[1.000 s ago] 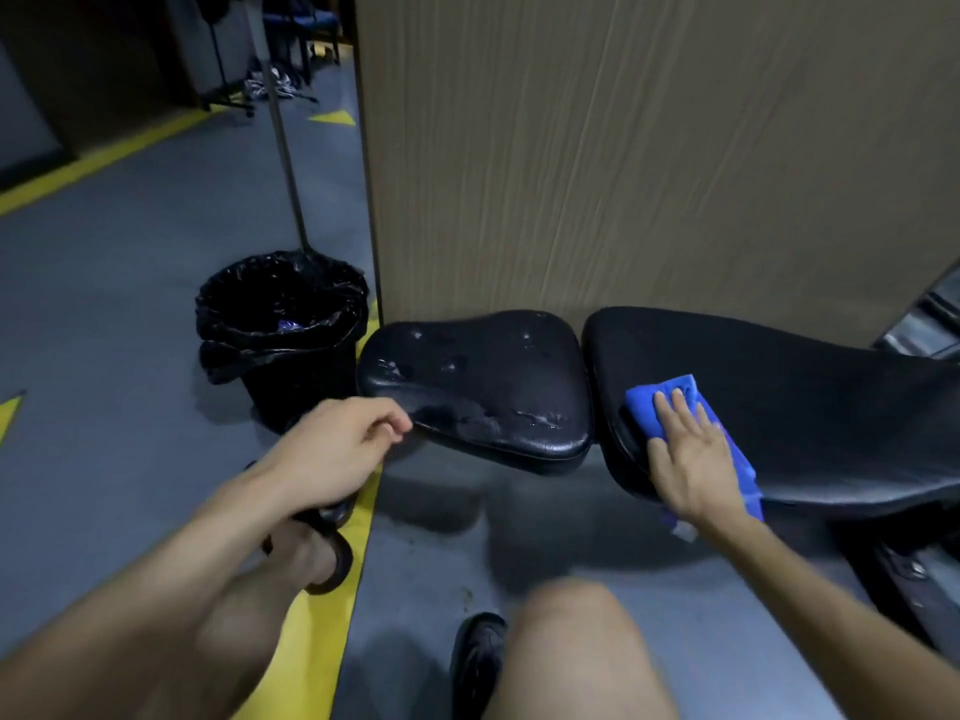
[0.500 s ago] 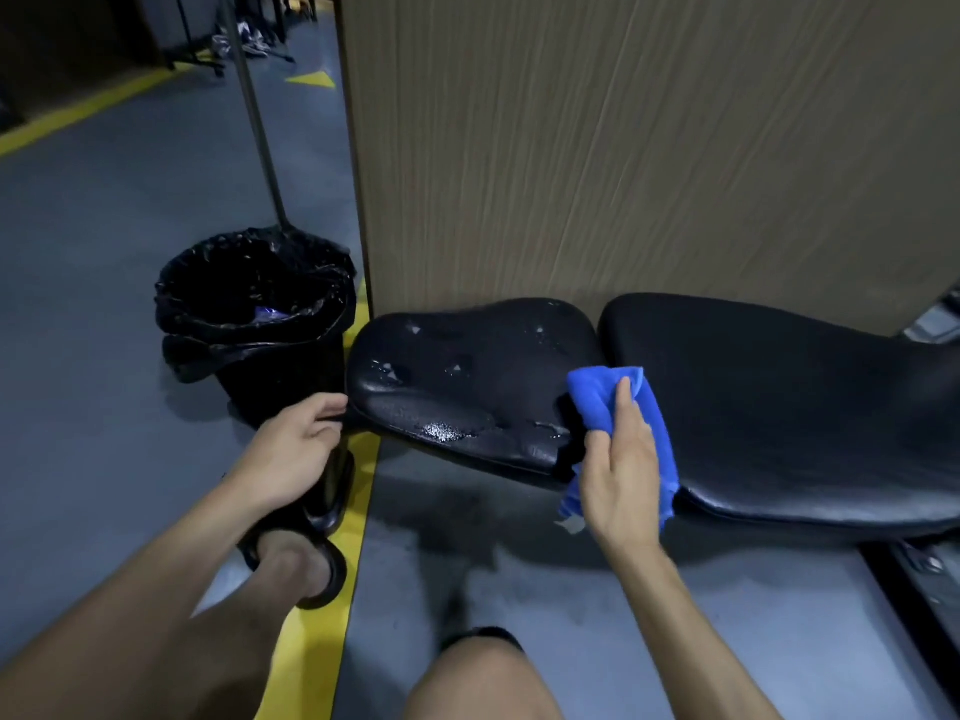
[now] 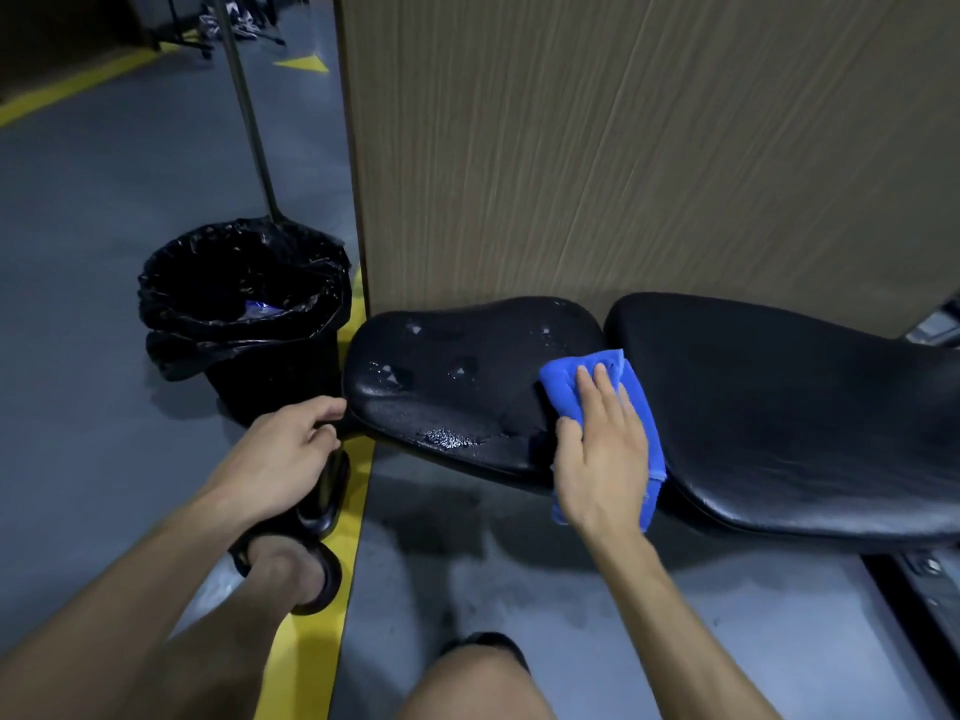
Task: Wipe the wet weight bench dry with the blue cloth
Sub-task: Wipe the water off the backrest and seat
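Blue cloth lies under the flat, unclenched right hand on the bench seat.

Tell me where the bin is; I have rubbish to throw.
In the head view the bin stands on the floor at left, just beyond the seat pad's left end.

Cloth bright blue. Bench glossy black. Bin black, shiny black liner. Floor grey-blue, yellow stripe. Panel tan woodgrain, vertical streaks.
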Motion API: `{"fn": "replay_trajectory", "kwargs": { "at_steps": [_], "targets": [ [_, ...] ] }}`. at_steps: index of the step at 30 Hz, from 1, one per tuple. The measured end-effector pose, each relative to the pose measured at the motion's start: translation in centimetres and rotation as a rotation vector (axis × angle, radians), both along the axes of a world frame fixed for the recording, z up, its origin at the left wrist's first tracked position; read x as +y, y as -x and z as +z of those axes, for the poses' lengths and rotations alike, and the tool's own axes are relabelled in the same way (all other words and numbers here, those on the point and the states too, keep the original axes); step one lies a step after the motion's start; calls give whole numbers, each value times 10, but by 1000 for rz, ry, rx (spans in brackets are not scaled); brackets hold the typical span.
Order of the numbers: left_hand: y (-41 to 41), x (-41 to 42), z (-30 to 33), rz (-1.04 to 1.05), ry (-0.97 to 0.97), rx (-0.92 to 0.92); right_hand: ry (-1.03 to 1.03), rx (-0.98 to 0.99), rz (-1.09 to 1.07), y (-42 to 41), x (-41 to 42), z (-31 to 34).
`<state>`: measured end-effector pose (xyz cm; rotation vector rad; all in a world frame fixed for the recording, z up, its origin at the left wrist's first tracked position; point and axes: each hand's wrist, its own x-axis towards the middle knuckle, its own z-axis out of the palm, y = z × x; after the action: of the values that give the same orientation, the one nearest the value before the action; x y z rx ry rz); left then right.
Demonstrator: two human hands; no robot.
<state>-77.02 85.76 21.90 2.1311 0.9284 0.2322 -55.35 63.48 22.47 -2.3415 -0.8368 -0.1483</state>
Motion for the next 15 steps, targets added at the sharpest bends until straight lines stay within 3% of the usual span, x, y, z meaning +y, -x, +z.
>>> {"fn": "replay_trajectory", "kwargs": {
  "at_steps": [3, 6, 12, 15],
  "targets": [
    [-1, 0, 0, 20, -7, 5, 118, -145, 235, 32, 1, -11],
    [-2, -1, 3, 14, 1, 8, 197, -230, 428, 12, -27, -9],
    [0, 6, -3, -3, 14, 5, 130, -92, 42, -13, -34, -10],
    [0, 8, -4, 14, 10, 3, 180, -236, 105, 34, -6, -17]
  ]
}}
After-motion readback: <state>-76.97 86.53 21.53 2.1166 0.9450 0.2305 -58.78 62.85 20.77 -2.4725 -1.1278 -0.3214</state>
